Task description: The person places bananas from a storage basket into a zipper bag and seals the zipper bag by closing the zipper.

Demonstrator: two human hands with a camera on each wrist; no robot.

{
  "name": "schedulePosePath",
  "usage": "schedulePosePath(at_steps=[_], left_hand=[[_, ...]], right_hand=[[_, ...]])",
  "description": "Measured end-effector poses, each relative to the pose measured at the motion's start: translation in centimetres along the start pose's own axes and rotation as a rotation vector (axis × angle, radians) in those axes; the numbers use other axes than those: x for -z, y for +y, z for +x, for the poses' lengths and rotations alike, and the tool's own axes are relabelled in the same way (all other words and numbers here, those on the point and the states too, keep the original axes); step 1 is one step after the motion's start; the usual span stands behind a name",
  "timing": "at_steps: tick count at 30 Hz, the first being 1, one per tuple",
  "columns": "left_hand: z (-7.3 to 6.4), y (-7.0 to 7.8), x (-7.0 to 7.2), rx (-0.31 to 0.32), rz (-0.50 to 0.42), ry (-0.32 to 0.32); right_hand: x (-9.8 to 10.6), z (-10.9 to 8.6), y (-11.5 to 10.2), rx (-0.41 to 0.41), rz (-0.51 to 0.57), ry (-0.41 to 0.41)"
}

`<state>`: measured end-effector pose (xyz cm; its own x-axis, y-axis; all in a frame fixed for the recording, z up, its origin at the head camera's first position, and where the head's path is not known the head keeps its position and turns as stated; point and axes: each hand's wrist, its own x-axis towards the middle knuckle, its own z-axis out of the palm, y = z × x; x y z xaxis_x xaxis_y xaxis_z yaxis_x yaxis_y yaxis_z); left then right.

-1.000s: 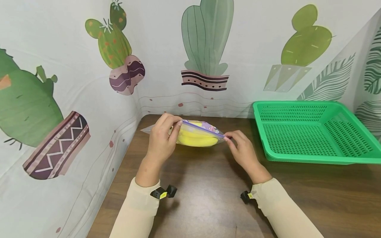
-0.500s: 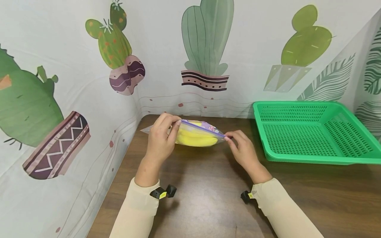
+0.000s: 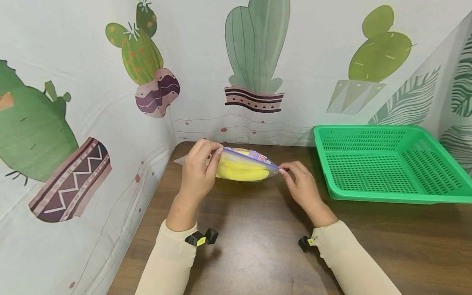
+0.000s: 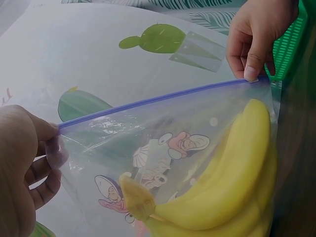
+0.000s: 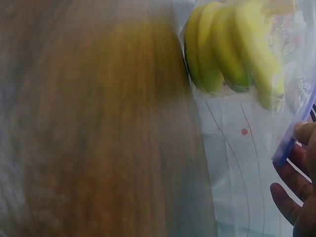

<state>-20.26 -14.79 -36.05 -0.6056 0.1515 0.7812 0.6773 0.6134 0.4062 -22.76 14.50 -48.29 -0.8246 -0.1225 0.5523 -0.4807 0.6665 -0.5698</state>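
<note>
A clear zip bag [image 4: 91, 158] with a purple zip strip [image 4: 158, 99] and cartoon prints contains a bunch of yellow bananas [image 3: 245, 172]. My left hand [image 3: 197, 170] pinches the strip near its left end between thumb and fingers. At the other end, the thumb and index finger of my right hand [image 3: 300, 184] grip the corner of the strip. Between both hands the strip runs straight, sloping down to the right in the head view. The bananas hang low in the bag, their stem [image 4: 136, 197] toward the left hand in the left wrist view.
A green plastic basket [image 3: 332, 194] with perforated walls stands on the brown wooden table [image 3: 250, 246], right of my right hand. Behind the table hangs a white cloth [image 3: 203, 82] printed with cacti. A small black camera [image 3: 211, 236] sits on the left wrist.
My left hand has shifted very slightly left and up with the bag, and the zip strip looks a little straighter. The right hand keeps its pinch, almost still.
</note>
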Motion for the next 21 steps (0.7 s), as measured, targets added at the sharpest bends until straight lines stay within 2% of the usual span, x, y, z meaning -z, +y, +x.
schedulePosePath(at_steps=[21], left_hand=[[-0.02,-0.24,0.11,0.008,-0.003,0.014]], right_hand=[[-0.16,-0.11,0.23,-0.026,-0.015,-0.006]])
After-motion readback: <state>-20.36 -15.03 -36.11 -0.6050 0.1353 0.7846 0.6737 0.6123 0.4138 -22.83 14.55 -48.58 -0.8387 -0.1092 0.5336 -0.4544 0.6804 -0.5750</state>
